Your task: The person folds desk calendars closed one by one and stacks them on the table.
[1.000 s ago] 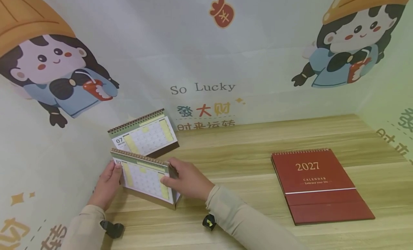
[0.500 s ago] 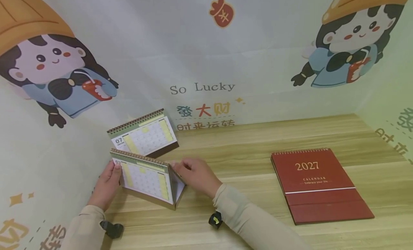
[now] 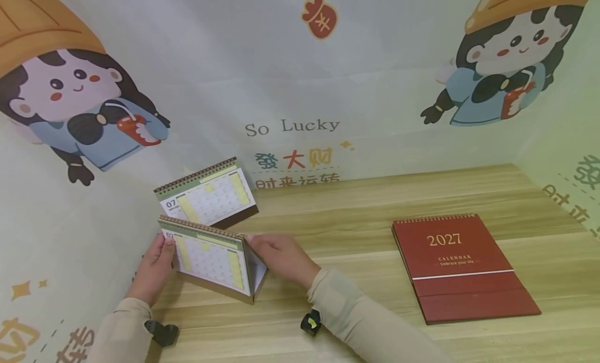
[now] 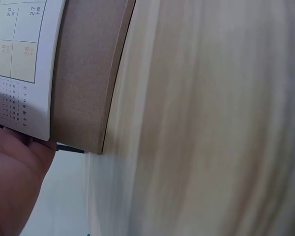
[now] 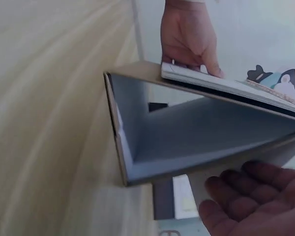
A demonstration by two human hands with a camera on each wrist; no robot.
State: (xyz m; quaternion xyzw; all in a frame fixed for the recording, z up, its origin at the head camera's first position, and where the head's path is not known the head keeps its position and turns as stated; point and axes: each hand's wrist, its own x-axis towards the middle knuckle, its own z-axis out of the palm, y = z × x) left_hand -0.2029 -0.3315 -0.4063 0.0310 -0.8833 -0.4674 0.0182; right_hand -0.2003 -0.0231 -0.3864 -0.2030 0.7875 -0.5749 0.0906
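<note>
A spiral-bound desk calendar stands as a tent on the table, its month page marked 07 facing me. My left hand holds its left edge, thumb on the page; the left wrist view shows the palm below the page corner. At the upper right corner, by the binding, is my right hand. Its relaxed fingers lie along the back panel in the right wrist view, which also shows the stand's hollow end. A matching desk calendar stands behind, partly hidden.
A red 2027 calendar lies on the right of the wood-grain table. Printed cloth walls with cartoon figures rise at the back and sides. A black wrist camera hangs under the left cuff, another wrist camera under the right.
My right thumb has left the calendar's front page. The right hand drew back to the right with fingers bunched, then straightened its fingers at the upper corner. The left hand keeps its hold.
</note>
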